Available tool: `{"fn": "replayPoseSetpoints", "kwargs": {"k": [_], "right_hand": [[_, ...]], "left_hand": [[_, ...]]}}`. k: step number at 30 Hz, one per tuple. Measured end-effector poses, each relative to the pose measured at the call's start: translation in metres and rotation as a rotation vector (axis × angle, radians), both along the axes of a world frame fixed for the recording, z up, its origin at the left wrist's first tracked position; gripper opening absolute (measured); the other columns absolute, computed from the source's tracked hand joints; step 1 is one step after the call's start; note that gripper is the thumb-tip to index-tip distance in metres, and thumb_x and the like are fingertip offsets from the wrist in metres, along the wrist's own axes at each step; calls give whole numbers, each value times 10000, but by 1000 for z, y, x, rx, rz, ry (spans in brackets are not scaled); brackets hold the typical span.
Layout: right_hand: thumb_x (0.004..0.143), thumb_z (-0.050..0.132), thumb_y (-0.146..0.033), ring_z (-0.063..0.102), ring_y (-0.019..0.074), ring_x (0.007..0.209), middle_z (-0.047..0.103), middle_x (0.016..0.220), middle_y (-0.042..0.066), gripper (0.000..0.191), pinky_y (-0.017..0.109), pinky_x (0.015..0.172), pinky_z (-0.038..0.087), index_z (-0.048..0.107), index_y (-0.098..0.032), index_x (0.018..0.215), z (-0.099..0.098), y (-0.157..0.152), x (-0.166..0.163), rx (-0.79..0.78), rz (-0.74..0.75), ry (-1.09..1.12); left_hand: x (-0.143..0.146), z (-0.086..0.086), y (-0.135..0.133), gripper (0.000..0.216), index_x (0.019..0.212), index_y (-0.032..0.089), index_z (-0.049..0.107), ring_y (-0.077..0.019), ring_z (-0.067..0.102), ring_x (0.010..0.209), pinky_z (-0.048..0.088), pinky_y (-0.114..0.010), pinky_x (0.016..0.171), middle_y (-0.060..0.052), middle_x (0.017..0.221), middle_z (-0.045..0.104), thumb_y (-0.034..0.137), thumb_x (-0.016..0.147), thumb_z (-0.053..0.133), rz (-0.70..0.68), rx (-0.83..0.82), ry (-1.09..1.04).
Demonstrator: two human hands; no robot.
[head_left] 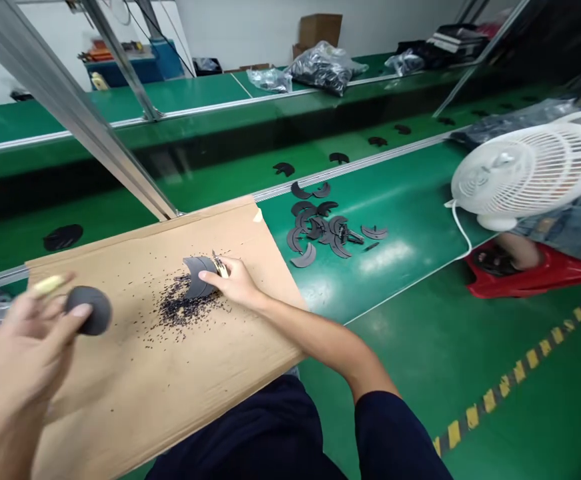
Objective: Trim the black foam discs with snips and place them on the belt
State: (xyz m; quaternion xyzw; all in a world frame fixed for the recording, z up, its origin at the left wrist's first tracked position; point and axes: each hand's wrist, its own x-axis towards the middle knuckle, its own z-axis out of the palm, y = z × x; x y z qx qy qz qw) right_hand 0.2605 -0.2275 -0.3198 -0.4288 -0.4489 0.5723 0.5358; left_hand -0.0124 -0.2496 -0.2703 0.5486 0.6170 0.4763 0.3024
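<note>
My left hand, blurred and raised over the left side of a cardboard sheet, pinches a dark round disc between thumb and fingers. A pale yellow cover sits on one of its fingertips. Near the middle of the cardboard, my right hand is closed on a dark grey curved piece, its thumb on top. A small tool with a pale handle and metal tip also lies in that hand; its exact kind is unclear. Small black scraps lie scattered below and around the curved piece.
Several dark crescent pieces are heaped on the green table right of the cardboard. More dark pieces lie along the green belt behind. A metal post rises at the cardboard's back edge. A white fan stands at right, beside a red stool.
</note>
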Motion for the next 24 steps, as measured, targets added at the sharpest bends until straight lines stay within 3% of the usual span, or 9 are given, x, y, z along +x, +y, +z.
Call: {"fn": "replayPoseSetpoints", "kwargs": {"k": [3, 7, 10, 13, 15, 17, 20, 24], "right_hand": [[674, 798, -609, 605, 170, 762, 676, 778, 3, 455, 296, 721, 514, 643, -188, 752, 4, -2, 2, 6, 6, 4], [666, 819, -601, 629, 180, 765, 701, 791, 11, 454, 327, 759, 539, 670, -188, 781, 15, -4, 2, 8, 17, -3], [662, 843, -577, 657, 188, 799, 731, 852, 31, 452, 351, 806, 555, 706, -185, 841, 20, -4, -1, 3, 48, -5], [713, 829, -549, 663, 192, 814, 725, 847, 32, 408, 361, 814, 563, 713, -191, 871, 20, -3, -3, -7, 64, -32], [752, 813, -524, 648, 185, 792, 707, 821, 26, 367, 357, 795, 559, 707, -191, 864, 19, -3, -4, -11, 55, -77], [786, 791, -510, 621, 169, 755, 688, 798, 17, 340, 341, 764, 547, 696, -191, 852, 18, -3, -4, -9, 33, -130], [816, 764, -513, 581, 153, 709, 662, 764, 5, 332, 315, 711, 523, 680, -192, 835, 16, -3, -4, -5, 1, -197], [808, 773, -517, 511, 131, 633, 593, 677, -17, 346, 277, 624, 482, 644, -200, 757, 16, -4, -5, -24, -10, -249]], "left_hand": [[53, -6, 9, 517, 1044, 325, 725, -204, 692, 968, 581, -274, 759, 63, 1153, 740, 429, 569, 901, -59, -136, -298], [86, -21, 12, 449, 910, 204, 619, -121, 685, 805, 576, -205, 734, 4, 898, 707, 419, 635, 901, -146, -28, -469], [88, -32, 14, 445, 1008, 197, 587, -122, 699, 780, 573, -206, 682, -20, 917, 713, 455, 744, 836, -219, 24, -402], [82, -36, 15, 407, 1111, 179, 614, -154, 725, 920, 599, -249, 788, -69, 1044, 730, 403, 817, 784, -276, 56, -297], [77, -36, 14, 324, 1085, 166, 647, -161, 722, 959, 597, -274, 856, -78, 1062, 735, 345, 843, 766, -312, 73, -207], [74, -35, 13, 265, 1036, 161, 659, -145, 720, 894, 595, -255, 814, -61, 988, 740, 312, 848, 768, -342, 41, -185], [75, -38, 13, 320, 1047, 168, 634, -118, 715, 797, 589, -210, 712, -34, 916, 728, 347, 834, 791, -332, -39, -370], [81, -41, 12, 359, 1067, 183, 636, -120, 719, 839, 605, -222, 759, -44, 975, 740, 410, 837, 792, -224, -41, -549]]}}
